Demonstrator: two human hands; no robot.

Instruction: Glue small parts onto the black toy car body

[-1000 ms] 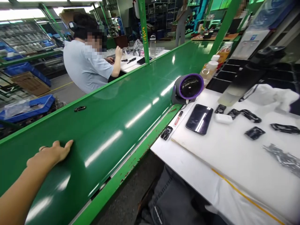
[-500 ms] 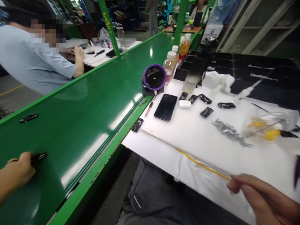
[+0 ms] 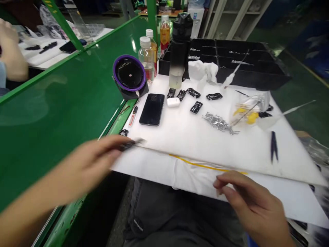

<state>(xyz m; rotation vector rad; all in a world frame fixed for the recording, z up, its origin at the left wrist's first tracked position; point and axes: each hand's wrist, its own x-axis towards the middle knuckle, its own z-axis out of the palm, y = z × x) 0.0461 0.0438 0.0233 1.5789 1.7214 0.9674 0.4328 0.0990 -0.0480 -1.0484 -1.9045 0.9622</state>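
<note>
My left hand [image 3: 92,164] is closed on a black toy car body [image 3: 128,144], smeared by motion, above the table's front left edge. Another black toy car body [image 3: 123,132] lies just beyond it. Over the front edge, my right hand [image 3: 253,206] hovers with fingers loosely curled, thumb and forefinger a little apart and nothing seen between them. Several more black toy car bodies [image 3: 196,107] are spread on the white foam sheet [image 3: 169,137]. Near them is a heap of small silvery metal pieces [image 3: 218,122]. Black tweezers [image 3: 273,147] lie to the right.
A phone [image 3: 152,109], a white earbud case [image 3: 173,102] and a purple-rimmed fan [image 3: 129,73] stand or lie at the left. Behind are bottles [image 3: 146,56], a dark tumbler [image 3: 179,51] and a black compartment tray [image 3: 252,75]. A green belt [image 3: 64,99] runs along the left.
My left hand has come from the green belt to the table with the black toy car body in it. The view has swung right; my right hand stays near the front edge.
</note>
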